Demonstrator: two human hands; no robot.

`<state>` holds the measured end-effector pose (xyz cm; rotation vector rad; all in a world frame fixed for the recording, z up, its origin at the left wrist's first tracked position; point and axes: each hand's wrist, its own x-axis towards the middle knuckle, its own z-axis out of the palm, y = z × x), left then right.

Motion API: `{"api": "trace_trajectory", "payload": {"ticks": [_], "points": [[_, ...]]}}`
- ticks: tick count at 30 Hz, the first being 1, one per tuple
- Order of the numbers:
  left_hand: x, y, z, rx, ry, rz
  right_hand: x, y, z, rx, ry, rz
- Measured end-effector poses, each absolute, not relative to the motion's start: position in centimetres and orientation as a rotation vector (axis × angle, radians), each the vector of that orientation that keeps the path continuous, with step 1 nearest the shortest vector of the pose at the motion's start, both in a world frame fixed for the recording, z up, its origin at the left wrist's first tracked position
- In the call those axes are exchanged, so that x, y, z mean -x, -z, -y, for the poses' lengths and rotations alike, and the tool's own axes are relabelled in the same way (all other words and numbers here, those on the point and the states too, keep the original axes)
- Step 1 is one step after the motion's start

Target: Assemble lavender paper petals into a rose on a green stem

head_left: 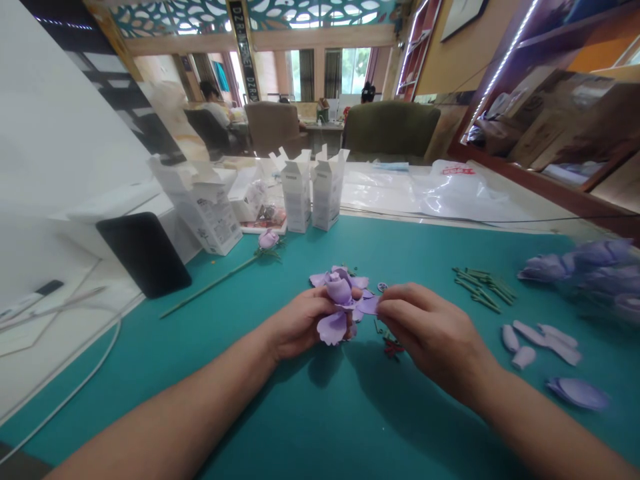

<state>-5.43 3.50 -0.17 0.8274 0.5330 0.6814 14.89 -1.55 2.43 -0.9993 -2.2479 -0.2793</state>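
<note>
A lilac artificial rose with thin, spreading petals around a rolled bud (339,288) is held just above the teal-green surface (380,440), between the two hands. The person's left hand (304,321) comes in from the lower left, its fingers curled around the flower beneath the bud; some fingertips are hidden behind the petals. The right hand (434,330) reaches in from the lower right, bent at the wrist, thumb and fingers pinching the tip of one outer lilac petal (369,305); its lower fingers are tucked out of sight. Both forearms are cut off by the lower part of the frame. Small green and dark-red pieces (393,347) lie behind the hands, partly covered. To the right are a loose pile of green sticks (484,290), pale-lilac flat and rolled pieces (545,343) and a purple petal-shaped stack (579,393); the purple bundle (590,267) at the edge is blurred. To the left, a pinkish-lilac rose on a long green stem (215,287) lies near open white cartons (297,200) whose print is too small to read. Red lettering on a clear plastic bag (453,190) is illegible, while a dark pillar (242,53) beyond reads "D.Z.R", its remaining letters harder to make out.
</note>
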Motion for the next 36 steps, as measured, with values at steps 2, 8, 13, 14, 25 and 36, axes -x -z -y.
{"api": "trace_trajectory", "payload": {"ticks": [2,8,13,14,25,36], "points": [[5.41,0.22,-3.50,-0.818,-0.684,-0.535,-14.80,-2.44,1.55,0.986,0.300,2.238],[5.32,0.24,-3.35,-0.838,-0.678,-0.590,-14.84,-1.92,1.48,1.008,0.301,2.247],[5.22,0.31,-3.31,-0.847,-0.679,-0.608,-14.78,-1.65,1.58,1.013,0.288,2.247],[5.19,0.31,-3.32,-0.848,-0.682,-0.618,-14.75,-1.65,1.60,1.010,0.291,2.245],[5.11,-0.07,-3.36,-0.957,-0.672,-0.734,-14.35,-1.70,1.65,0.949,0.317,2.244],[5.05,-0.13,-3.21,-0.890,-0.718,-0.603,-14.47,-2.22,1.75,0.970,0.332,2.154]]}}
